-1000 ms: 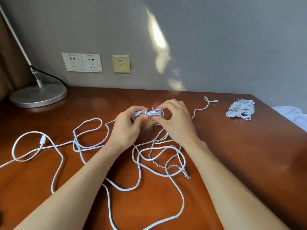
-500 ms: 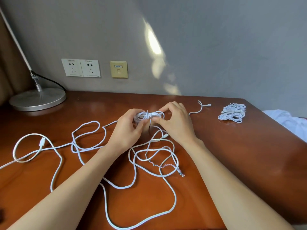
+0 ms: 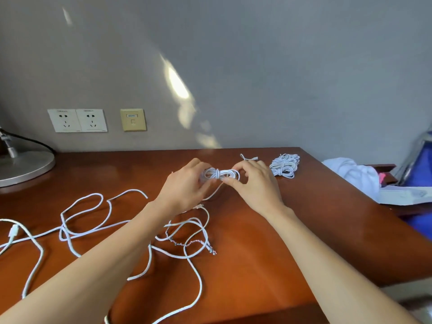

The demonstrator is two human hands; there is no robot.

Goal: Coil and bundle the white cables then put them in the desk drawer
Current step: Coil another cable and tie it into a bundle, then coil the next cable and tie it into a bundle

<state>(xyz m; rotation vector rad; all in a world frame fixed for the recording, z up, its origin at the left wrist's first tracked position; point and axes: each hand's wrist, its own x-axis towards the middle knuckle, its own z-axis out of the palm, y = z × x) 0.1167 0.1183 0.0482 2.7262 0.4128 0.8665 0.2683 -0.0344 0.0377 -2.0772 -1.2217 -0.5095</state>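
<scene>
Both hands hold a small coil of white cable (image 3: 221, 173) above the brown desk (image 3: 292, 220). My left hand (image 3: 184, 187) grips its left end. My right hand (image 3: 254, 185) pinches the right end between thumb and fingers. A turn of cable is wrapped around the coil's middle. Loose white cables (image 3: 93, 220) lie tangled across the desk's left and centre, with a thin twisted tie (image 3: 187, 243) among them. A finished white bundle (image 3: 284, 165) rests near the desk's far right corner. No drawer is in view.
A lamp with a round metal base (image 3: 21, 168) stands at the far left. Wall sockets (image 3: 77, 120) sit above the desk's back edge. White cloth (image 3: 350, 171) and a box (image 3: 406, 195) lie beyond the desk's right edge.
The hands with the coil have moved toward the far right, close to the finished bundle. The cable's loose tail has been drawn in. The camera has tilted up and turned right.
</scene>
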